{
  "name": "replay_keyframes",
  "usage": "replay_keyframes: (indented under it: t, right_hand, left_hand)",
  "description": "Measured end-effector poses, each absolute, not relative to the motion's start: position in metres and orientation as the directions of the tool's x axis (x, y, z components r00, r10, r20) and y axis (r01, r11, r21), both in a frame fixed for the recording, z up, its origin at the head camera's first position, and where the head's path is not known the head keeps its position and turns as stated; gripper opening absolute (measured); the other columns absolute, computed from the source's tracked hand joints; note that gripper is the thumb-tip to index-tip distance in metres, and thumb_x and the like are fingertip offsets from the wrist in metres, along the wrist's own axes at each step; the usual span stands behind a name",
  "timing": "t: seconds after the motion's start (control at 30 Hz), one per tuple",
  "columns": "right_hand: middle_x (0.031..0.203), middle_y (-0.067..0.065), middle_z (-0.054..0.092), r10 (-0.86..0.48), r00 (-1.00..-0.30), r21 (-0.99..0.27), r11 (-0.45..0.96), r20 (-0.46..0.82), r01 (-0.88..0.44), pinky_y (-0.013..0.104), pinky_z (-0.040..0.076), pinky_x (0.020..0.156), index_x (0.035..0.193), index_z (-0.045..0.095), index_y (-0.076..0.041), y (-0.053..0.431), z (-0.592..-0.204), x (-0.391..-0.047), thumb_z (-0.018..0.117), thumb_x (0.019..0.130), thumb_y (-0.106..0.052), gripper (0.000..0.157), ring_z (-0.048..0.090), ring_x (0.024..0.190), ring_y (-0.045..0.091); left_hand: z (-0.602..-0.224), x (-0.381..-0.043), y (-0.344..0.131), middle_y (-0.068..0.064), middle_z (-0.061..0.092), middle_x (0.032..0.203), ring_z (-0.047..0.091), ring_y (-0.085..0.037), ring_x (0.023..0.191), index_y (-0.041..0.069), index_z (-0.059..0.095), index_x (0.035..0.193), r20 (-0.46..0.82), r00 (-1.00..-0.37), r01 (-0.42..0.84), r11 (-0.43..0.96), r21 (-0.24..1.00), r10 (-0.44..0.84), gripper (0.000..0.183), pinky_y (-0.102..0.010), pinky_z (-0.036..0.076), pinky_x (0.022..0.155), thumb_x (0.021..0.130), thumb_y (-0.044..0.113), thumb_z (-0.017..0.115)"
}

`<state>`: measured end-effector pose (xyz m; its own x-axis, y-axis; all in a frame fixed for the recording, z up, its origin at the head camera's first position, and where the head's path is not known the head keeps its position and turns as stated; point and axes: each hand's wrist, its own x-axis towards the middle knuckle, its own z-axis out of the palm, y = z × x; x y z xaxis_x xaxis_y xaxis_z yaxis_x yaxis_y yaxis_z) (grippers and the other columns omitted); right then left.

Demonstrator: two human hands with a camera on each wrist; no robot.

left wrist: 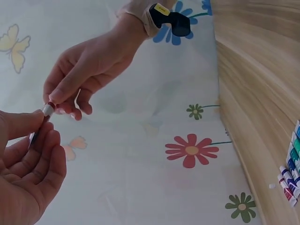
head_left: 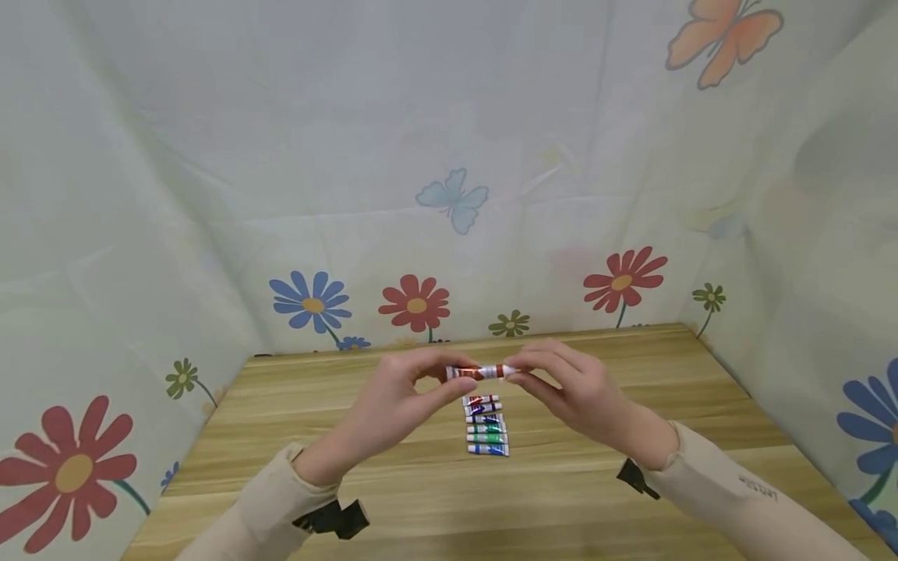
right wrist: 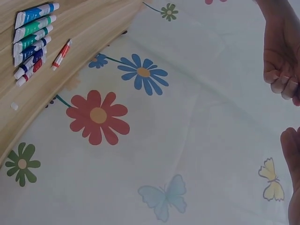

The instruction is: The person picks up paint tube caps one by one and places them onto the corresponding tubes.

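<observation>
My left hand grips a small silver paint tube with a reddish-brown label and band, level above the table. Fingers and thumb of my right hand pinch its white tapered end. In the left wrist view, the tube's white part shows between the left hand below and the right hand above. Just under the hands, several paint tubes with blue, green, purple and red labels lie side by side in a row. The right wrist view cuts off the held tube.
A small white piece lies on the wooden table near the row. Apart from the row, an orange-red paint tube lies alone. Printed flower and butterfly cloth stands behind the table and along its sides.
</observation>
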<state>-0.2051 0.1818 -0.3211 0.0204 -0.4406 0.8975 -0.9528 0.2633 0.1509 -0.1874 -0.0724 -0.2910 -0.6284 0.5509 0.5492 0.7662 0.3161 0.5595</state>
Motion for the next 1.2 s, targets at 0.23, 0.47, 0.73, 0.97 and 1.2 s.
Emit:
replay_keyframes:
  t: [0.23,0.47,0.73,0.97,1.2]
  right_hand:
    - [0.096,0.007,0.065,-0.467,-0.094,0.037,0.263,0.879,-0.964,0.021,0.056,0.076,0.106,0.063,0.004,0.181,-0.325,-0.205,0.054,0.105,-0.025,0.031,0.067,0.081,0.015]
    - [0.097,0.003,0.064,-0.464,-0.293,-0.193,0.251,0.836,-0.949,0.020,0.056,0.079,0.106,0.062,-0.001,0.179,-0.329,-0.203,0.054,0.104,-0.030,0.030,0.064,0.083,0.012]
    - [0.098,0.008,0.066,-0.432,-0.041,0.081,0.260,0.901,-0.962,0.023,0.057,0.077,0.105,0.065,0.003,0.174,-0.325,-0.200,0.058,0.103,-0.023,0.027,0.066,0.084,0.016]
    - [0.099,0.014,0.068,-0.487,0.157,0.306,0.244,0.859,-0.920,0.029,0.058,0.074,0.105,0.069,0.007,0.174,-0.316,-0.199,0.058,0.104,-0.015,0.024,0.070,0.084,0.023]
    - [0.101,0.010,0.066,-0.433,-0.138,-0.065,0.178,0.891,-0.982,0.024,0.057,0.079,0.107,0.066,0.003,0.172,-0.321,-0.198,0.059,0.102,-0.018,0.023,0.068,0.086,0.019]
  left_hand:
    - [-0.290,-0.187,-0.070,0.007,0.071,0.097,0.062,-0.005,0.081,0.011,0.073,0.111,0.681,-0.412,0.909,0.330,0.256,0.606,0.020,-0.018,0.051,0.067,0.093,0.017,0.075]
    - [-0.291,-0.190,-0.071,-0.002,0.069,0.096,0.063,-0.011,0.083,0.004,0.073,0.109,0.737,-0.157,0.948,0.308,-0.073,0.658,0.022,-0.016,0.053,0.074,0.088,0.008,0.078]
    - [-0.289,-0.186,-0.076,0.006,0.072,0.097,0.064,-0.009,0.082,0.013,0.074,0.111,0.611,-0.524,0.845,0.270,0.462,0.593,0.017,-0.022,0.051,0.066,0.094,0.017,0.074]
    - [-0.283,-0.186,-0.081,0.000,0.070,0.093,0.060,-0.022,0.076,0.015,0.074,0.112,0.337,-0.752,0.564,0.286,0.775,0.567,0.019,-0.025,0.046,0.062,0.096,0.023,0.072]
    - [-0.289,-0.188,-0.079,0.010,0.072,0.102,0.065,-0.006,0.086,0.016,0.074,0.113,0.563,-0.585,0.802,0.318,0.505,0.583,0.019,-0.027,0.054,0.069,0.095,0.022,0.072]
